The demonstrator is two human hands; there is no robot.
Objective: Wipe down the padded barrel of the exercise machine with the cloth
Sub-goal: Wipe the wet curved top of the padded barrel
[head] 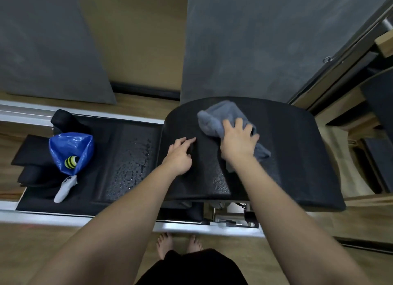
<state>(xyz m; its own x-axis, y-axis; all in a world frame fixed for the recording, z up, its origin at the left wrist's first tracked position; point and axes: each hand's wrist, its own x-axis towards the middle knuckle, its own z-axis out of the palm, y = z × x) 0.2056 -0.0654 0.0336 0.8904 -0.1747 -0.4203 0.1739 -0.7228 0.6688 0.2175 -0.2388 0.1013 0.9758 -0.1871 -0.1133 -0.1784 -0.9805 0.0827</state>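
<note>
**Pressing a grey cloth onto the barrel's crown**

Pressing down with spread fingers, the person's right hand (239, 139) lies flat on a crumpled grey cloth (221, 119) on top of the padded barrel (293, 148). The grip of that hand is wide, fingers fanned over the fabric and pinning it to the pad rather than curling around it. Cloth bunches out past the fingertips toward the barrel's far edge, and a loose tail trails back under the wrist toward its near edge.

The left hand (179, 155) rests on the barrel's left side, just beside the cloth but not touching it. Its grip is narrow: the fingers are drawn together and curled against the black pad, the index finger pointing toward the cloth, with nothing held.

The barrel is a black, arched, textured pad sitting at the right end of the exercise machine (27, 116), whose silver rails run along the near and far edges. To the left of the barrel, the flat black carriage pad (129, 163) shows scattered wet droplets. At the machine's left end stands a blue bag (70, 148) with a yellow-and-black striped ball (71, 162) in its mouth, and a white handheld controller (64, 189) lies just below it. Bare feet (164, 243) stand on the wooden floor at the machine's near edge.
</note>
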